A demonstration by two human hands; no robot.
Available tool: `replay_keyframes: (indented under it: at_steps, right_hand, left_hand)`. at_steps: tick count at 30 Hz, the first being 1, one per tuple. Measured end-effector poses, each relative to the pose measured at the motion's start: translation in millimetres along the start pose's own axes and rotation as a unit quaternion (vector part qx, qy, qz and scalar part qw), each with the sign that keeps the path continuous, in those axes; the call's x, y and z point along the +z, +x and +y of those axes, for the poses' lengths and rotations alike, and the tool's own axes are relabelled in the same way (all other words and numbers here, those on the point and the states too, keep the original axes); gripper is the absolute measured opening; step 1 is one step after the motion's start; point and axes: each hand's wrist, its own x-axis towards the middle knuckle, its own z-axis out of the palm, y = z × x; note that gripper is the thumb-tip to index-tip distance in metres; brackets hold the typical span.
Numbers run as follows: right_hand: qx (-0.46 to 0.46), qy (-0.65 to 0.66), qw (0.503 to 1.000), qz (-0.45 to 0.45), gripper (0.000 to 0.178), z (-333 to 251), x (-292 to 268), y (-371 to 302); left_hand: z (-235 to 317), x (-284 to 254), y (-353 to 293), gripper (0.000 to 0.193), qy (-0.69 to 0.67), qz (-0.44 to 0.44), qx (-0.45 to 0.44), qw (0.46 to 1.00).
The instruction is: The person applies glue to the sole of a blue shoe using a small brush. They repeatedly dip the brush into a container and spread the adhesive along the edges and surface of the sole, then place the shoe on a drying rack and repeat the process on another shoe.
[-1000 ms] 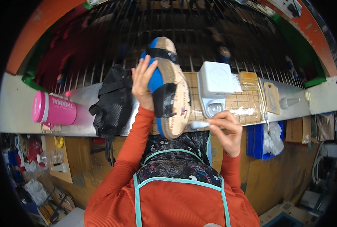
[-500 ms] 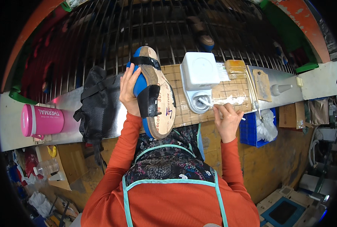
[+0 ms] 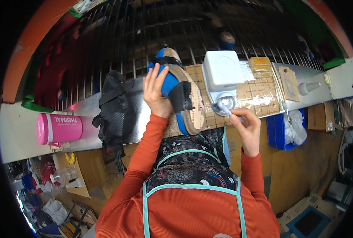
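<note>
My left hand (image 3: pixel 157 90) is wrapped round a blue shoe last (image 3: pixel 169 84) above the bench. Black straps (image 3: pixel 181 96) are folded over the edges of its tan insole (image 3: pixel 196 107), which faces up and to the right. My right hand (image 3: pixel 248 129) pinches a whitish brush (image 3: pixel 224 108), its far end at the open cup of a white dispenser (image 3: pixel 222 69). Whether the brush tip is inside the cup or on its rim, I cannot tell. The dispenser stands on a taped cardboard sheet (image 3: pixel 259 95).
A black bag (image 3: pixel 115 111) and a pink jug (image 3: pixel 63 129) are at the left. Right of the dispenser lie a yellowish block (image 3: pixel 259 65), thin sticks (image 3: pixel 278 87) and a grey nozzle (image 3: pixel 309 88). A blue bin (image 3: pixel 276 131) hangs below the bench's front edge. Metal bars (image 3: pixel 145 47) run behind.
The whole view has shifted, so things appear farther right. The last has tilted, showing less of its insole. My right hand has turned and moved the brush at the cup.
</note>
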Motion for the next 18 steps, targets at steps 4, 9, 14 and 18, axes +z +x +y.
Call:
replay_keyframes:
  at_steps: [4, 9, 14, 18]
  right_hand:
    - [-0.108, -0.021, 0.994, 0.005, 0.015, -35.7, 20.6, -10.2]
    - [-0.124, -0.014, 0.992, -0.009, 0.019, -40.6, 30.4, -14.4]
    - [-0.153, -0.072, 0.986, 0.009, 0.020, -37.1, 36.2, -10.0]
    - [-0.158, -0.089, 0.983, 0.023, 0.019, -39.9, 40.7, -5.4]
  left_hand:
    - [1.2, -1.0, 5.3, 0.056, -0.006, 0.010, -0.004, 1.000]
    - [-0.5, -7.6, 7.7, 0.058, 0.022, 0.012, -0.007, 1.000]
    - [-1.5, -10.6, 6.2, 0.059, 0.052, 0.021, -0.005, 0.998]
    - [-2.3, -12.9, 6.5, 0.060, 0.078, 0.019, 0.007, 0.997]
